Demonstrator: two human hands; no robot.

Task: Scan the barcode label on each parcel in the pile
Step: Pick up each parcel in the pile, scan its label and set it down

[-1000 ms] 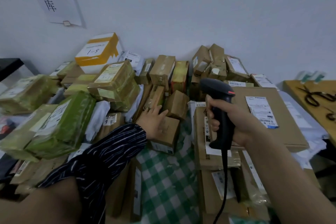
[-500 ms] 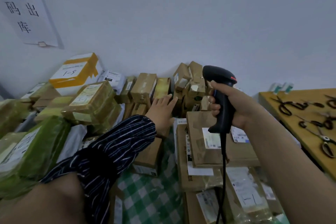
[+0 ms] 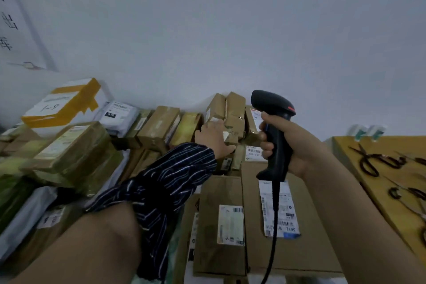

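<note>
Where the pile lies nearest, a narrow cardboard parcel (image 3: 219,193) and a wide cardboard parcel (image 3: 299,256) sit flat and side by side. Both are matte brown; the first carries a short barcode label (image 3: 230,225), the second a long barcode label (image 3: 285,210), both white and rectangular. Above them the right grip (image 3: 297,145) is clamped round the handle of a black, pistol-shaped plastic scanner (image 3: 277,157), whose cable (image 3: 273,237) hangs across the long barcode label. The left grip (image 3: 212,140), extending from a dark striped sleeve (image 3: 161,182), is spread with fingers straight, touching small tape-wrapped cartons (image 3: 235,108) stacked against the white wall (image 3: 230,30), just left of the scanner. Dark scissors (image 3: 378,161) lie on a yellow worktop (image 3: 345,143) at right.
</note>
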